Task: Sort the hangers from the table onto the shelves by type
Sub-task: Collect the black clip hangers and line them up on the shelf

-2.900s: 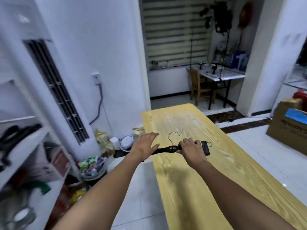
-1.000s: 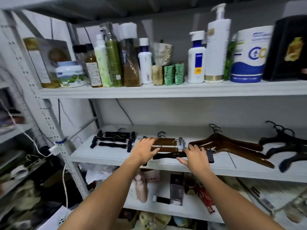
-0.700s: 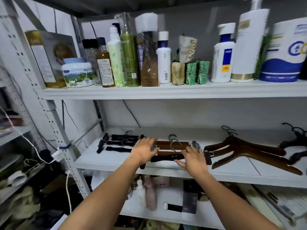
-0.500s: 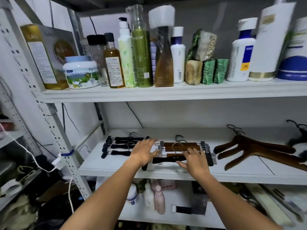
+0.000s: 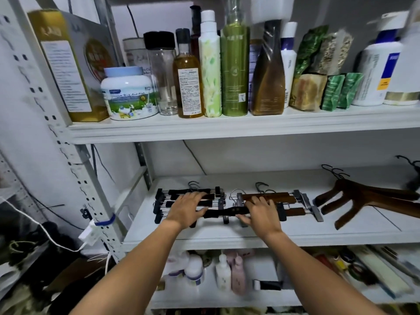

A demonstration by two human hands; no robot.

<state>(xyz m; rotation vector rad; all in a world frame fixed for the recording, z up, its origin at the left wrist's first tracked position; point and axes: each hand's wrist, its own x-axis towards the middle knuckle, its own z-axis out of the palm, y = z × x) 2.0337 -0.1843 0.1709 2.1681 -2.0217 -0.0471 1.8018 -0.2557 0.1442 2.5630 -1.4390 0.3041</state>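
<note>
The person is reaching both arms into the middle shelf (image 5: 227, 241) of the white rack, and the black clip hanger (image 5: 229, 211) is lying across its front half, level and running left to right between the two hands. The left hand (image 5: 185, 211) is lying palm down over the hanger's left end, its fingers (image 5: 197, 196) nearly straight and spread, reaching past the bar onto the stack of black clip hangers (image 5: 164, 197) just behind it; the thumb is touching the bar's near edge, and one black clip is poking out below the palm. The right hand (image 5: 261, 213) is holding the bar right of its middle, with the fingers (image 5: 266, 202) bent over the top and the thumb tucked along the near side, so the bar is sitting pinched between them. The hanger's right clip is showing just beyond that hand, beside the brown clip hangers (image 5: 268, 197), which are lying right behind the knuckles. Whether the black bar is resting fully on the shelf board or hanging a little above it, I cannot tell. Farther right, dark wooden coat hangers (image 5: 363, 198) are fanning out on the same shelf, well apart from the hands. Bottles (image 5: 234, 71) and a tub (image 5: 129, 94) are standing in a row on the shelf above.
</note>
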